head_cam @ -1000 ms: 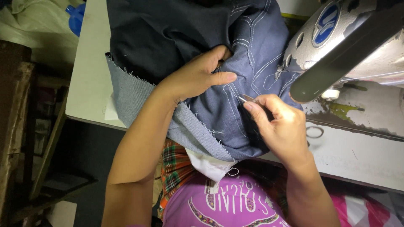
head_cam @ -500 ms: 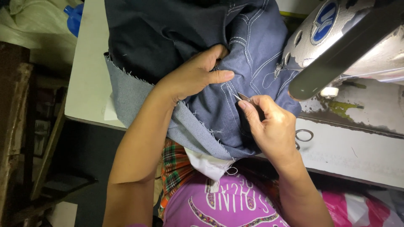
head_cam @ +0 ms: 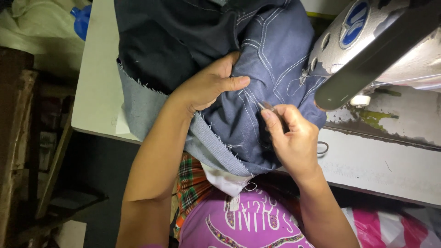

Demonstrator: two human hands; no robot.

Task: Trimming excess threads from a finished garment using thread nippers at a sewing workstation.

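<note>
A dark blue denim garment (head_cam: 271, 50) with white stitching lies bunched on the sewing table (head_cam: 96, 87). My left hand (head_cam: 209, 85) presses down on the denim and grips a fold of it, thumb pointing right. My right hand (head_cam: 291, 138) pinches a small metal thread snipper (head_cam: 266, 106), its tip touching a white seam on the denim just below my left thumb. A frayed lighter denim edge (head_cam: 142, 105) hangs over the table's near edge.
A grey sewing machine head (head_cam: 367, 41) with a dark arm stands at the upper right, close to my right hand. A blue bottle (head_cam: 81, 20) lies beyond the table at the top left. Wooden furniture (head_cam: 18, 138) stands on the left.
My right hand with the snipper has shifted slightly left and up along the seam, closer to my left thumb. The left hand has stayed on the denim.
</note>
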